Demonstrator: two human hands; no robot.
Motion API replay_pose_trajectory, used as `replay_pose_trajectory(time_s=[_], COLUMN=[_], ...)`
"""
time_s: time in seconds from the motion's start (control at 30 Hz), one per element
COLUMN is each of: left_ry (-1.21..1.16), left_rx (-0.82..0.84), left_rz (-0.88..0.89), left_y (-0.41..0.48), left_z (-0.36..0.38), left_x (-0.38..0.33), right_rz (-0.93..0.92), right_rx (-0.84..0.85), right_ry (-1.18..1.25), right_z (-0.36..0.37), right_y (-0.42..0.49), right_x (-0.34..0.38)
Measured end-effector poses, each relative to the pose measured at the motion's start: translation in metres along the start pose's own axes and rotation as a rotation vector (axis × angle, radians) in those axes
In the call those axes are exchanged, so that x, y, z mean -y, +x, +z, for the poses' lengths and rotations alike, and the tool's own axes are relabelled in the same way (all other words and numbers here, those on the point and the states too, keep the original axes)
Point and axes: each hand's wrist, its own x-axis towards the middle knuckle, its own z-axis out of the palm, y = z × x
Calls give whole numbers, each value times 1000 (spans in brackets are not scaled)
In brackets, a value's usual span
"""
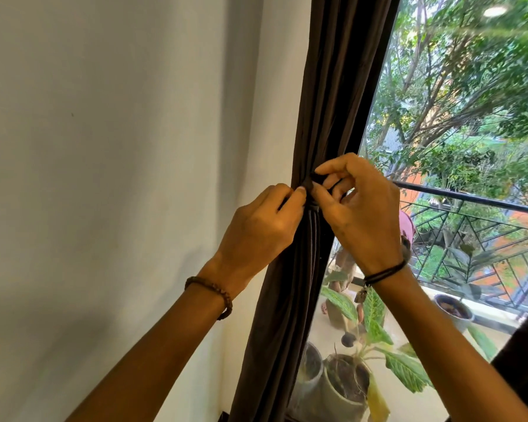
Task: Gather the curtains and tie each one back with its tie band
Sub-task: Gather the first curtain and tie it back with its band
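Note:
A dark brown curtain (333, 86) hangs gathered into a narrow bundle at the left edge of the window. A dark tie band (312, 205) of the same colour wraps the bundle at mid height. My left hand (256, 226) pinches the band from the left side, thumb and fingertips pressed at the wrap. My right hand (360, 214) comes from the right, its thumb and forefinger pinching a fold of the band at the same spot, other fingers curled. Part of the band is hidden behind my fingers.
A pale wall (119, 147) fills the left. The window glass (439, 117) shows trees and a black balcony railing (470, 202). Potted plants (348, 382) stand on the balcony floor below. A person crouches outside beyond the glass.

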Motion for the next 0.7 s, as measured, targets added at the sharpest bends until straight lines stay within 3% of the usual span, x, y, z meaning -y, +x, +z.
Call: replay_pose_trajectory(time_s=[0.1, 0.2, 0.47, 0.6, 0.7], left_ry=[69, -15, -437, -446, -627], left_rx=[93, 348, 593, 593, 523], left_rz=[102, 103, -305, -411, -495], left_y=[3, 14, 45, 44, 37], left_z=[-5, -13, -11, 1, 8], left_x=[8, 14, 31, 26, 26], right_rz=[38, 75, 177, 209, 256], right_rx=[-67, 10, 36, 72, 36], right_ry=[83, 158, 243, 240, 265], right_z=[5, 13, 22, 27, 30], right_y=[-23, -58, -62, -58, -57], right_x=[3, -1, -10, -6, -5])
